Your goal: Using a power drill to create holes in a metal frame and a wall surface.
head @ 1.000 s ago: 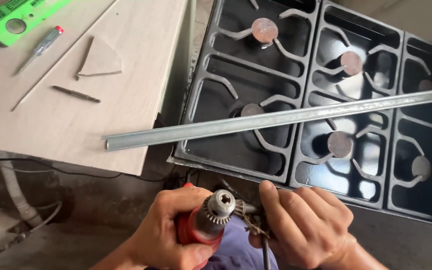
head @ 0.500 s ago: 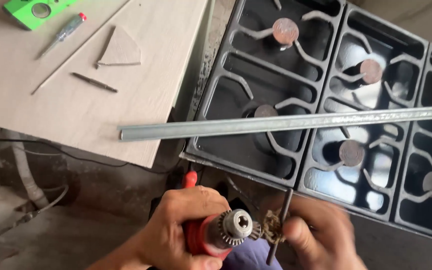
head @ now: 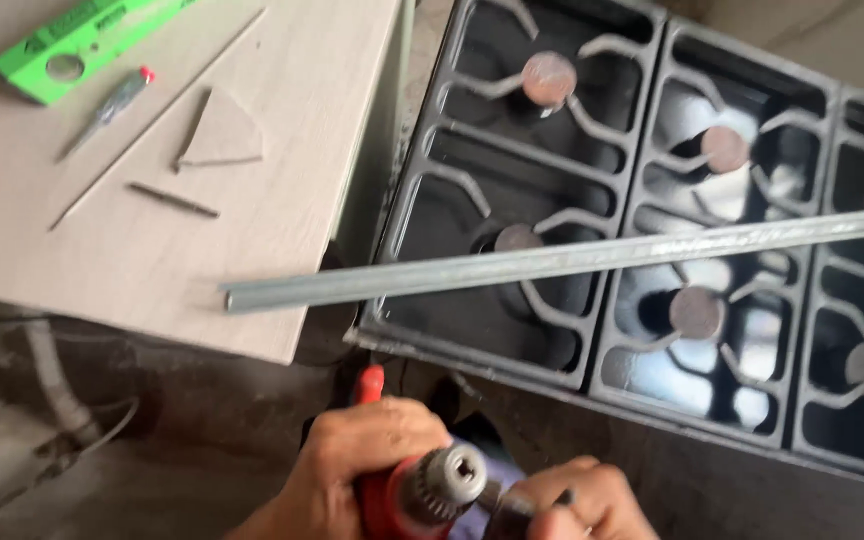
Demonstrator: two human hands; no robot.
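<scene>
Gripping: the left hand (head: 357, 465) is wrapped around a red drill (head: 402, 500) at the bottom edge of the view, fingers closed over the red body.
Drill chuck: the metal chuck (head: 447, 480) faces up toward the camera, its mouth showing a dark opening; the drill's long axis runs from the red body on the left toward the chuck on the right and slightly upward.
Right hand: the right hand (head: 577, 500) sits just right of the chuck, fingers curled together around a small dark piece touching the chuck's side; what that piece is I cannot tell, since it is partly hidden and blurred.
Nearer hand: both hands are on the drill; the right one is the closer to the chuck, the left one holds the body.
Metal rail: a long grey metal rail (head: 552, 262) lies above the drill, well apart from it, running left to right and rising slightly to the right.
Rail support: its left end rests on a pale wooden board (head: 282, 130) up and left of the drill, the rest spans a black stove top (head: 652, 190).
Board items: a green level (head: 82, 45), a pen-like tool (head: 107, 110), a thin rod (head: 174, 200) and a cut scrap (head: 220, 130), all far above-left of the drill.
</scene>
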